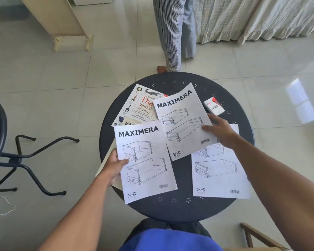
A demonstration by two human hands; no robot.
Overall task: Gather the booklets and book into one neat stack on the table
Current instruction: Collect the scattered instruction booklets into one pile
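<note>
Three white MAXIMERA booklets and one book, spread over a round dark table (174, 211). Near-left booklet (147, 163) overhanging the table's left edge, pinched at its left margin by the left hand (114, 165), thumb on top, fingers beneath. Middle booklet (183, 122) tilted, lying partly over the book and over the top of the near-right booklet (219, 174); held at its right edge by the right hand (221, 131), thumb pressed on the cover, other fingers curled behind the page. Near-right booklet flat on the table, its title hidden under the middle one and the right wrist. Thai visual dictionary (141, 105) at the far left of the table, its near corner under both the left and middle booklets. Small white and red VESS pack (214, 105) on the far right, just beside the right hand, apart from the papers. Black stool (0, 134) on the tiled floor to the left. Striped trouser legs (174, 33) of another person standing beyond the table.
</note>
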